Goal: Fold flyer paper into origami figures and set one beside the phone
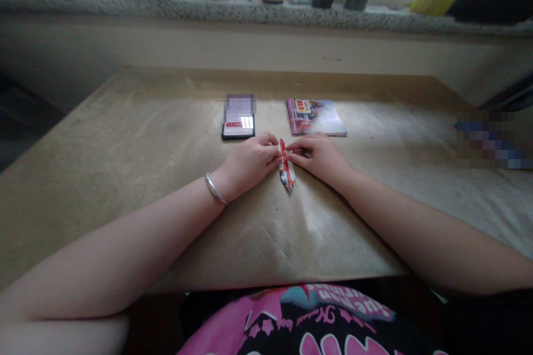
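Observation:
A small folded piece of printed paper [286,172], narrow and pointed toward me, lies on the brown paper-covered table [125,150]. My left hand [249,163], with a silver bangle on the wrist, pinches the paper's upper left edge with curled fingers. My right hand [320,156] pinches the upper right edge, fingers pressed together. Both hands rest on the table with the paper between them.
A phone [239,118] lies just beyond my left hand, and a stack of colourful printed sheets [315,117] beyond my right. A stone windowsill [250,10] at the back holds bottles, jars and a red cup. A blurred object lies at the table's right edge.

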Action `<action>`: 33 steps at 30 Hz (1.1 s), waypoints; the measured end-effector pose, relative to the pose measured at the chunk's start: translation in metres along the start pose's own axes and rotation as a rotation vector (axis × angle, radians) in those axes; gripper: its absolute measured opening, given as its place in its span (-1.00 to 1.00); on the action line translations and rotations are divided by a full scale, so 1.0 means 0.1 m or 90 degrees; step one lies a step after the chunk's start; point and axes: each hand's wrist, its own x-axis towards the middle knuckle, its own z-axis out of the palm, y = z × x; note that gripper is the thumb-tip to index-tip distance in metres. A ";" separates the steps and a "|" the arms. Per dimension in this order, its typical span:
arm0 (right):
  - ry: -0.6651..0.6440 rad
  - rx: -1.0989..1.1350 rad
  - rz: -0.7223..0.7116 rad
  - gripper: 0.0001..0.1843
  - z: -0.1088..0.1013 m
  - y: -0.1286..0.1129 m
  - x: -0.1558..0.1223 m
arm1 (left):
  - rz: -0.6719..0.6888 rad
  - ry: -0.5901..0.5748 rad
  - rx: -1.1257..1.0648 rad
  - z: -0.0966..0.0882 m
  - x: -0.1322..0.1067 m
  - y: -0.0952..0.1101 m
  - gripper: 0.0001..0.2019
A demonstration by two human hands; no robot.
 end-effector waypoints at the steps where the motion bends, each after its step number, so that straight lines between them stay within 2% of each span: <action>1: -0.001 -0.010 -0.006 -0.78 0.00 0.00 -0.01 | 0.007 0.007 -0.004 0.00 0.00 0.00 -0.79; 7: -0.001 -0.082 -0.040 -0.71 0.01 0.01 -0.04 | 0.041 -0.015 0.011 0.01 0.02 -0.02 -0.77; 11: -0.002 -0.108 -0.016 -0.72 0.01 0.01 -0.03 | 0.040 -0.023 -0.010 0.02 0.02 -0.05 -0.78; 17: -0.018 -0.112 0.003 -0.71 0.00 0.00 -0.02 | 0.011 -0.028 -0.052 0.03 0.05 -0.08 -0.77; 24: -0.035 -0.055 0.002 -0.72 -0.02 0.06 0.02 | -0.067 -0.055 -0.014 0.03 0.09 -0.03 -0.85; 30: -0.025 -0.067 0.003 -0.71 -0.01 0.09 0.00 | -0.098 -0.065 -0.041 0.03 0.08 -0.02 -0.73; 33: -0.022 -0.044 0.005 -0.72 -0.02 0.09 0.00 | -0.082 -0.076 -0.019 0.04 0.06 -0.03 -0.71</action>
